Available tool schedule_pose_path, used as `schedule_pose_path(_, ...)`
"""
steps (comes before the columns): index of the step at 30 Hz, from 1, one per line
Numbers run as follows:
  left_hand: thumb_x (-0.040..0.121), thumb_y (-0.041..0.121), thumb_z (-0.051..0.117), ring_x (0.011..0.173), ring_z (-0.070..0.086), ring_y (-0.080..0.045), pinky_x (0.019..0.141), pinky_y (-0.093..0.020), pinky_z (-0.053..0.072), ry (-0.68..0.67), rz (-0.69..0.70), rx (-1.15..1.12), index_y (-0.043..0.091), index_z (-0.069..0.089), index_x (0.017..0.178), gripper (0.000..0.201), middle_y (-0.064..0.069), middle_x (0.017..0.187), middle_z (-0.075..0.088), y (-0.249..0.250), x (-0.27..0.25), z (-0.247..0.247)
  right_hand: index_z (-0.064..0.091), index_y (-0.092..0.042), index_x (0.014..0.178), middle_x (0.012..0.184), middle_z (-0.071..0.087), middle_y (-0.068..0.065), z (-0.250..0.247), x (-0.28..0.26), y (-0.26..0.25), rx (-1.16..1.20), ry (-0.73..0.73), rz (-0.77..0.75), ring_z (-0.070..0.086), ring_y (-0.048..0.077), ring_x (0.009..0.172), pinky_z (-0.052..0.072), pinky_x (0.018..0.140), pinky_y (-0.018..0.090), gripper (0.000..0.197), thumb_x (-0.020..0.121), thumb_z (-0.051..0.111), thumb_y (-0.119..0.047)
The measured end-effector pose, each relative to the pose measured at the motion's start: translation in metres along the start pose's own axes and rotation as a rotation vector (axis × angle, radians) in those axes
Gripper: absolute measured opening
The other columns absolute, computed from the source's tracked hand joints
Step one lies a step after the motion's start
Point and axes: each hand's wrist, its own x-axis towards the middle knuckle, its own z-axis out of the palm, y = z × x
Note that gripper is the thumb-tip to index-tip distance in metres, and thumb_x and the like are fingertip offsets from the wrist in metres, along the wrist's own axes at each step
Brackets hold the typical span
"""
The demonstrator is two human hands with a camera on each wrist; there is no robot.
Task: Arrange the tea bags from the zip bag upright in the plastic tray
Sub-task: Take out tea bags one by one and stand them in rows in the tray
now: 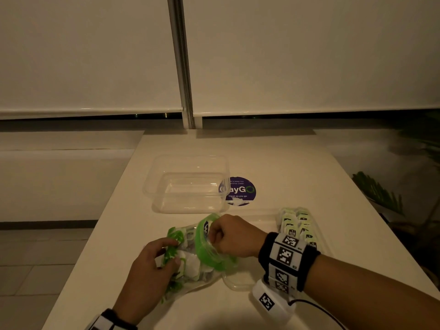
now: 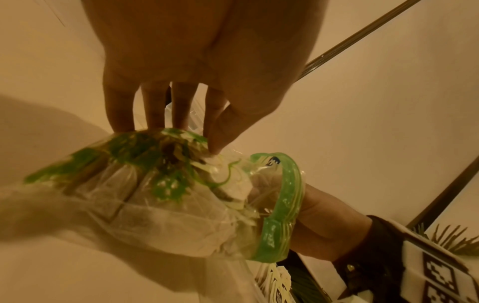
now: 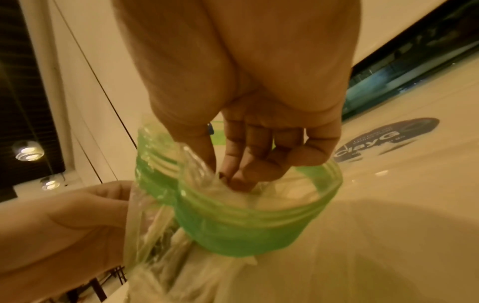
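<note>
On the white table (image 1: 273, 163) one round purple sticker (image 1: 239, 191) can be read in part: large letters "ayG", and beneath them "Clean as you go"; the small line at its top is too fine to be made out in full. This sticker is taken as the landmark. Touching its left edge, and partly covering it, one clear plastic tray (image 1: 188, 184) is seen, with nothing visible inside. Nearer the camera than the sticker and slightly to its right, a second clear tray (image 1: 262, 215) is seen, in which tea bags (image 1: 297, 225) with pale green tags are stood in two rows; their number cannot be counted, and the dark printing on the tags cannot be read.

Nearer the camera than the sticker and to its left, one zip bag (image 1: 190, 260) with a green zip band is held above the table — its mouth is open. A blue-and-white mark is printed beside the band, too blurred to be read. More tea bags are packed inside; no count can be made through the crumpled plastic.

The body of the zip bag is gripped by the left hand (image 1: 152, 265), fingers and thumb curled against the plastic. The right hand (image 1: 234, 235) is reached into the open mouth, its fingertips (image 3: 238, 182) pinched on pale contents inside — what exactly is pinched cannot be told

Black-and-white square code markers are worn on both wrists
</note>
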Motion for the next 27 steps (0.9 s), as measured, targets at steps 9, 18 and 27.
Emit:
schedule_pose_path(9, 0.082, 0.009, 0.069, 0.109, 0.058, -0.007, 0.082, -0.039, 0.058, -0.003, 0.005, 0.004, 0.036, 0.066, 0.102, 0.033, 0.007, 0.115, 0.062, -0.004, 0.001, 0.002, 0.073, -0.003, 0.107, 0.086, 0.070, 0.002, 0.006, 0.005, -0.004, 0.042, -0.028, 0.100, 0.055, 0.016, 0.081, 0.041, 0.073, 0.021, 0.028, 0.087, 0.054, -0.005)
schedule_pose_path(18, 0.081, 0.005, 0.071, 0.106, 0.058, -0.005, 0.081, -0.036, 0.058, 0.013, 0.026, 0.012, 0.033, 0.066, 0.099, 0.034, 0.009, 0.113, 0.061, -0.001, 0.000, 0.003, 0.072, -0.001, 0.104, 0.091, 0.066, 0.008, 0.009, 0.006, -0.011, 0.047, -0.026, 0.197, 0.060, 0.023, 0.091, 0.045, 0.074, 0.024, 0.025, 0.085, 0.055, -0.004)
schedule_pose_path(27, 0.083, 0.008, 0.071, 0.107, 0.056, -0.006, 0.077, -0.030, 0.057, -0.014, 0.015, 0.004, 0.031, 0.065, 0.102, 0.031, 0.007, 0.114, 0.059, 0.002, 0.001, 0.001, 0.076, -0.010, 0.106, 0.112, 0.073, 0.005, 0.006, 0.005, -0.006, 0.141, 0.150, 0.216, 0.065, 0.016, 0.102, 0.049, 0.083, 0.021, 0.028, 0.079, 0.072, -0.006)
